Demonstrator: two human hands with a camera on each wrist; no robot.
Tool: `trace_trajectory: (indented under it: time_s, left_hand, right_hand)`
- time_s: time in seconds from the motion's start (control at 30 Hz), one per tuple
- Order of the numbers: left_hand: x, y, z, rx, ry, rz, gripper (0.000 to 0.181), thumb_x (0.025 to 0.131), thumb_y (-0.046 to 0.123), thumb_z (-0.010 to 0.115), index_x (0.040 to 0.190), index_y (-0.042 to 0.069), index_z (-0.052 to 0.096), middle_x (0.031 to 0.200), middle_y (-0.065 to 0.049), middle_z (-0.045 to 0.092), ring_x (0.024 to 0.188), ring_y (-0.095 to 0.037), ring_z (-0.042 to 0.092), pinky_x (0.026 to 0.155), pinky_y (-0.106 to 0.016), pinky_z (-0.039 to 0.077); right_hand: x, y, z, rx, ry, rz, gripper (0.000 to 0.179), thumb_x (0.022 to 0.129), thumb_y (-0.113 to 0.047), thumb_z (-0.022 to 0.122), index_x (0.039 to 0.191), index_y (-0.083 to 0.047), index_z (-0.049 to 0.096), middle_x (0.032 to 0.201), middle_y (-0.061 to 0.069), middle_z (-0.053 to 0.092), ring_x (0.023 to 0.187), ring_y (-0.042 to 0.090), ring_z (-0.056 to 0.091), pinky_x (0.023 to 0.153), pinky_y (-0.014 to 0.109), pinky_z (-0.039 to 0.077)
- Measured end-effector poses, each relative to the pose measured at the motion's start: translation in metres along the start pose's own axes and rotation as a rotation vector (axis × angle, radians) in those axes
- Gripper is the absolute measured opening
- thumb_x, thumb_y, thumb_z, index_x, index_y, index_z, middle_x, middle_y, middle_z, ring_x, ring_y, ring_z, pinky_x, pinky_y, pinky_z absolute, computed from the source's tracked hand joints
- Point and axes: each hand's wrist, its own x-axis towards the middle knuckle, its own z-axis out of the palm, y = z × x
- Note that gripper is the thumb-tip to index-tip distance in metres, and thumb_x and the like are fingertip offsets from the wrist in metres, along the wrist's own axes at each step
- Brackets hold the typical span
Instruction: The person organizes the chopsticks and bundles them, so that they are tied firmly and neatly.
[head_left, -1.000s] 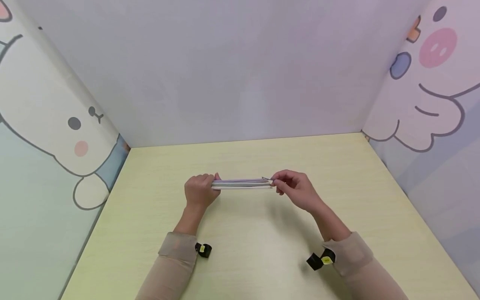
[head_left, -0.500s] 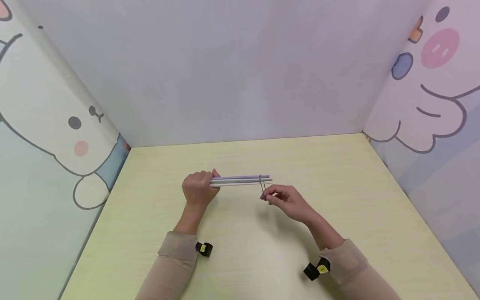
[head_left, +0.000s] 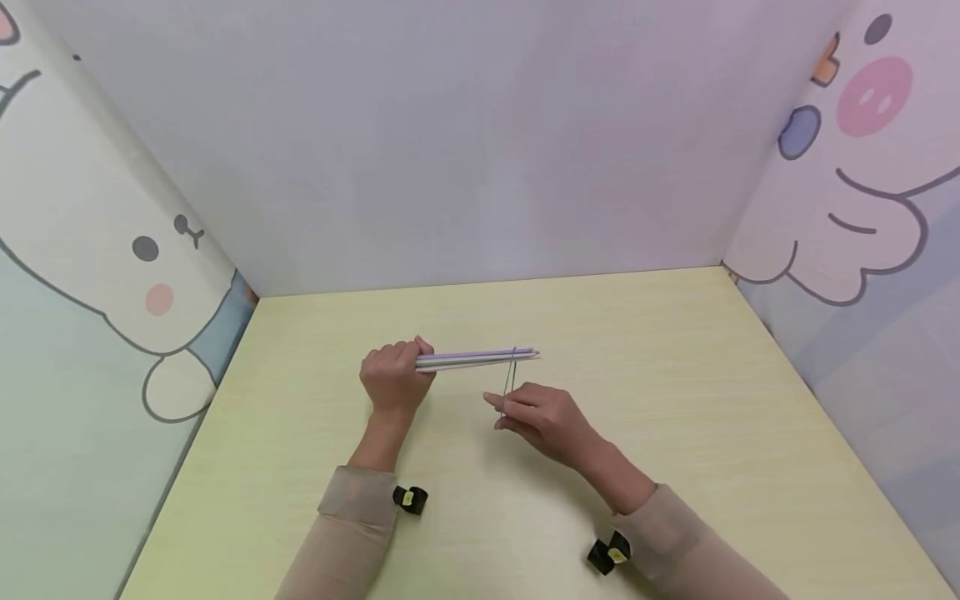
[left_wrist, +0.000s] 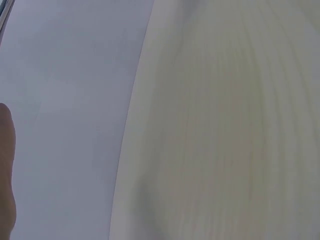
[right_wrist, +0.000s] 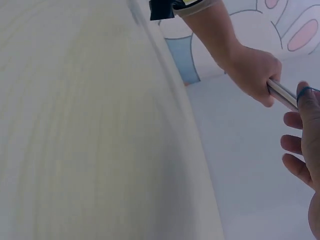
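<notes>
My left hand (head_left: 394,377) grips one end of a bundle of several slim pencils (head_left: 474,359), pale purple, white and grey. They point right, roughly level above the table. Around the bundle near its right end runs a thin dark rubber band (head_left: 513,367), stretched down toward me. My right hand (head_left: 546,421) holds the lower end of that band on its thumb and fingers, below the pencils. In the right wrist view the band (right_wrist: 305,90) shows bluish across a digit, close to the pencil bundle (right_wrist: 284,95). The left wrist view shows only a sliver of hand (left_wrist: 6,170).
Under both hands lies a pale yellow wood-grain table (head_left: 300,333). A plain light wall (head_left: 480,167) stands behind it, and printed cartoon walls (head_left: 847,208) close off the sides. Each sleeve carries a small black wrist camera (head_left: 609,552).
My right hand has moved from the pencils' right end down and leftward, drawing out the rubber band now looped round them. My left hand has kept its grip, shifting slightly left.
</notes>
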Motion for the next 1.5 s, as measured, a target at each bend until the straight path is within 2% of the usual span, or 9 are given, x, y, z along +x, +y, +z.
trace_trajectory:
  time_s: [0.1,0.13,0.23,0.37,0.5,0.7,0.83,1.07,1.5]
  left_hand:
    - [-0.002,0.000,0.001,0.003,-0.016,-0.031,0.032,0.082,0.009,0.056,0.053,0.006,0.043,0.044,-0.005,0.041,0.037,-0.022,0.033,0.039,-0.035,0.027]
    - [-0.002,0.001,0.002,0.000,-0.017,-0.040,0.032,0.082,0.008,0.056,0.053,0.006,0.044,0.044,-0.005,0.042,0.037,-0.023,0.033,0.039,-0.035,0.027]
    - [-0.002,0.002,0.002,-0.008,-0.013,-0.055,0.032,0.082,0.008,0.057,0.053,0.007,0.044,0.044,-0.005,0.042,0.037,-0.022,0.033,0.039,-0.035,0.027]
    - [0.002,0.006,0.001,-0.006,0.007,-0.043,0.032,0.082,0.007,0.058,0.053,0.007,0.044,0.044,-0.005,0.043,0.037,-0.022,0.034,0.040,-0.035,0.027]
    - [0.008,0.009,-0.001,0.010,0.030,-0.026,0.033,0.082,0.008,0.058,0.052,0.007,0.045,0.044,-0.006,0.044,0.037,-0.023,0.036,0.039,-0.035,0.027]
    - [0.012,0.012,-0.005,0.012,0.044,-0.011,0.033,0.082,0.010,0.059,0.052,0.006,0.046,0.044,-0.006,0.046,0.036,-0.023,0.038,0.039,-0.035,0.027]
    - [0.010,0.011,-0.006,0.004,0.055,-0.011,0.032,0.081,0.009,0.060,0.052,0.006,0.046,0.044,-0.006,0.044,0.036,-0.023,0.036,0.039,-0.034,0.026]
    - [0.008,0.010,-0.007,-0.006,0.048,-0.008,0.033,0.081,0.011,0.061,0.052,0.006,0.045,0.044,-0.006,0.044,0.037,-0.023,0.036,0.039,-0.033,0.025]
    - [0.008,0.011,-0.010,-0.031,0.075,0.005,0.032,0.081,0.010,0.062,0.052,0.007,0.048,0.045,-0.005,0.045,0.036,-0.022,0.038,0.039,-0.033,0.026]
  right_hand:
    - [-0.003,-0.006,0.008,0.025,0.050,0.017,0.057,0.101,-0.033,0.058,0.148,-0.003,0.048,0.098,0.003,0.073,0.076,0.012,0.068,0.069,0.023,0.055]
    - [-0.004,-0.009,0.012,0.061,0.077,0.049,0.059,0.101,-0.033,0.057,0.150,-0.004,0.044,0.100,0.004,0.073,0.077,0.012,0.068,0.077,0.026,0.056]
    - [-0.006,-0.019,0.025,0.181,0.214,0.117,0.077,0.102,-0.034,0.054,0.155,0.008,0.019,0.108,0.012,0.073,0.075,0.016,0.070,0.076,0.025,0.056]
    - [-0.004,-0.040,0.035,0.405,0.390,0.354,0.089,0.102,-0.031,0.053,0.155,0.012,-0.003,0.117,0.013,0.072,0.075,0.016,0.072,0.067,0.023,0.054]
    - [0.003,-0.053,0.033,0.661,0.479,0.640,0.074,0.104,-0.014,0.053,0.160,0.000,0.008,0.119,0.011,0.072,0.079,0.011,0.072,0.068,0.025,0.056]
    - [0.013,-0.043,0.027,0.823,0.521,0.827,0.050,0.102,0.000,0.054,0.148,0.011,0.039,0.101,-0.004,0.075,0.079,0.008,0.072,0.068,0.025,0.057]
    - [0.009,-0.037,0.025,0.900,0.540,0.802,0.043,0.101,0.002,0.052,0.143,0.011,0.045,0.093,-0.004,0.074,0.082,0.010,0.070,0.069,0.026,0.057]
    - [0.006,-0.034,0.024,1.048,0.547,0.696,0.037,0.106,-0.009,0.048,0.143,-0.010,0.050,0.094,0.000,0.071,0.088,0.012,0.068,0.073,0.026,0.057]
    - [0.009,-0.035,0.020,1.291,0.576,0.611,0.035,0.107,-0.009,0.030,0.136,-0.012,0.050,0.095,0.001,0.072,0.086,0.013,0.068,0.076,0.026,0.056]
